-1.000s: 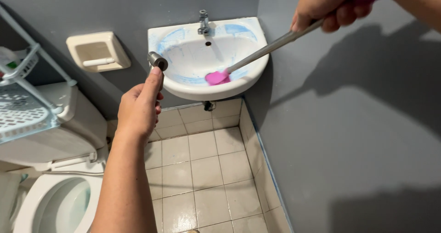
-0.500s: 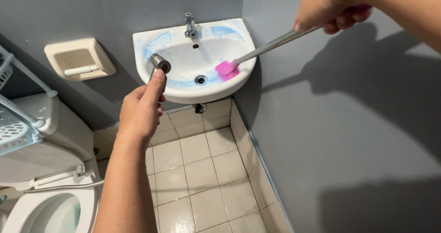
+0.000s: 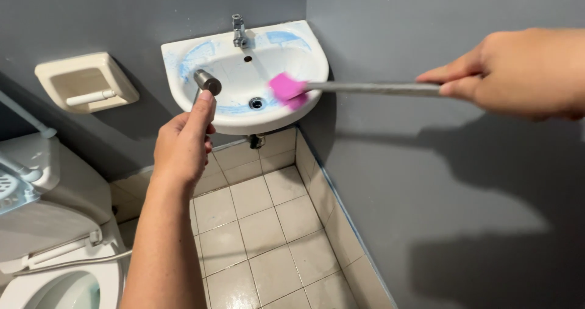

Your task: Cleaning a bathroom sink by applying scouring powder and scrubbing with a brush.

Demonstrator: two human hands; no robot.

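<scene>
Two hands: left [image 3: 183, 147] one sprayer [image 3: 207, 81], right [image 3: 518, 71] one brush [image 3: 287, 90].

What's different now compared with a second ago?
The pink brush head slid from the front of the basin to the sink's right rim, and the right hand dropped, levelling the handle. The left hand still points the metal sprayer at the basin.

packages: none in view | labels: none in view | signs: none on the grey walls | screens: none | scene holds only bathroom fixtures and bare tiled floor
</scene>
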